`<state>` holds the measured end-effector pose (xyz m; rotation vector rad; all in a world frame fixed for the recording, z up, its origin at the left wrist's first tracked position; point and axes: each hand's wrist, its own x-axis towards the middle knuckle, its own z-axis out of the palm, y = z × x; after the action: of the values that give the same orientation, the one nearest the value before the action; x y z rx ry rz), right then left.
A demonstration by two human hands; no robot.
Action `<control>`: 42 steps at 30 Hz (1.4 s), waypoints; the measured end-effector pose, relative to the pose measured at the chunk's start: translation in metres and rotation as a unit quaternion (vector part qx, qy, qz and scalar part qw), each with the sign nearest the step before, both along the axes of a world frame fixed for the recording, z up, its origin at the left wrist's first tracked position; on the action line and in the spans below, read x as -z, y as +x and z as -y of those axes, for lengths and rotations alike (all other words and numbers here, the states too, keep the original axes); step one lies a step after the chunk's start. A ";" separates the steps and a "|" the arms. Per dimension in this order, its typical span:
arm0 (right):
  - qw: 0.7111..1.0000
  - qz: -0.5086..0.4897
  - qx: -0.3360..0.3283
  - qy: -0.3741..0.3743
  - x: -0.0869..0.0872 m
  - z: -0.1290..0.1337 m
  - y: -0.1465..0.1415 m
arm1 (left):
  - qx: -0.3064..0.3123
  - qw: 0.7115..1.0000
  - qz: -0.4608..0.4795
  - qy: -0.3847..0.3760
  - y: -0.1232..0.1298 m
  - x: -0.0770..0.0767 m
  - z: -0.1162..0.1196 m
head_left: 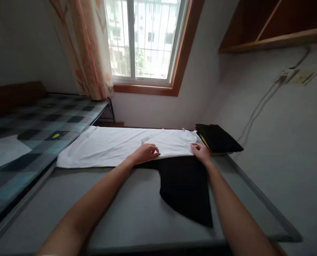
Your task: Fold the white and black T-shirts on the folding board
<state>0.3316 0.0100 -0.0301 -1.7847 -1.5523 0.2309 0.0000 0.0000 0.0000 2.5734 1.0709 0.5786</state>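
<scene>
A white-and-black T-shirt [116,145] lies across the grey tabletop, its white body folded into a long strip. One black sleeve [186,188] spreads out from under the strip toward me. My left hand [146,153] rests at the near edge of the white cloth, fingers curled and pinching at the fold. Farther right, my right hand [201,152] has its thumb and fingertips closed on the shirt's right end. Part of the cloth in each grip is hidden by the fingers.
Folded black clothing [218,138] is stacked at the table's back right corner. To the left stands a bed with a checked cover [41,124] and a white sheet-like item [6,151]. A window [145,39], curtain [87,49], shelf [275,42] and hanging cable [254,112] surround the table [126,209].
</scene>
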 end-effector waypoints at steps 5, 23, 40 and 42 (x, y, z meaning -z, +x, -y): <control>0.994 -0.055 -0.089 -0.016 -0.001 0.005 0.009 | 0.050 0.995 -0.070 -0.044 -0.001 -0.015 0.000; 0.958 -0.203 -0.183 -0.091 -0.008 0.015 0.022 | 0.031 0.992 -0.086 -0.085 0.002 -0.026 0.008; 0.956 -0.240 -0.167 -0.035 -0.003 0.013 0.019 | 0.040 0.993 -0.098 -0.058 0.007 -0.020 0.010; 0.964 -0.201 -0.168 -0.036 -0.003 0.012 0.020 | 0.049 0.992 -0.101 -0.051 0.007 -0.020 0.010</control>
<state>0.3512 -0.0019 -0.0268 -1.4036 -1.5473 0.7728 0.0067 -0.0102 0.0200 2.6181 1.0004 0.2364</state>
